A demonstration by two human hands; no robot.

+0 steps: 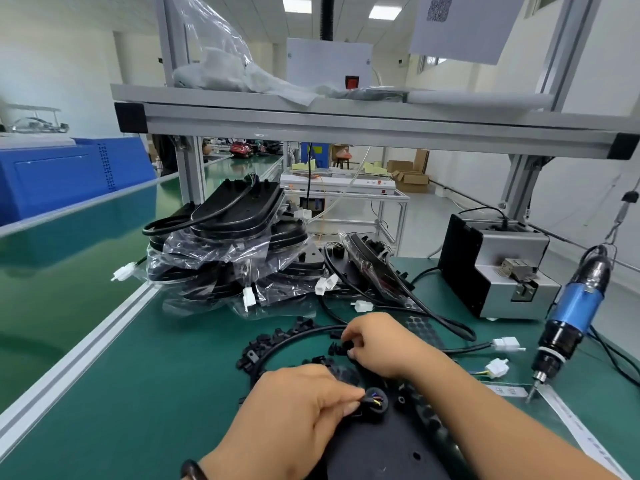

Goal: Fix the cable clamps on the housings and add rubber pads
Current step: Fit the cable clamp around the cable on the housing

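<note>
Head view. Black housing (391, 448) lying flat on the green table mat (138, 393), at the near edge.

Left hand (294, 407) resting on the housing's left end, thumb and forefinger pinching the cable end (375, 400). Coloured wires showing there, at a round port on the housing's upper face. Dark wristband (190, 470) on the left wrist, just left of the housing.

Right hand (377, 344) just beyond the housing, fingers curled down and closed on a small black cable clamp (341, 346). Rest of that grip hidden under the knuckles.

Loose clamps (263, 344) scattered beyond the housing to its left, along a black cable (287, 338) that loops away from the housing.

Sheet of rubber pads (420, 327) beyond the housing, just past the right hand, partly under a second black cable.

White connectors (505, 344) to the right of the housing, lying on the mat.

Blue electric screwdriver (575, 313) hanging tip-down well right of the housing, tip near a white strip (568, 420) on the mat.

Grey screw feeder (498, 268) farther back on the same right side.

Stack of bagged housings (235, 237) well beyond the housing, to the left, with cables and white plugs trailing out of the clear bags.
</note>
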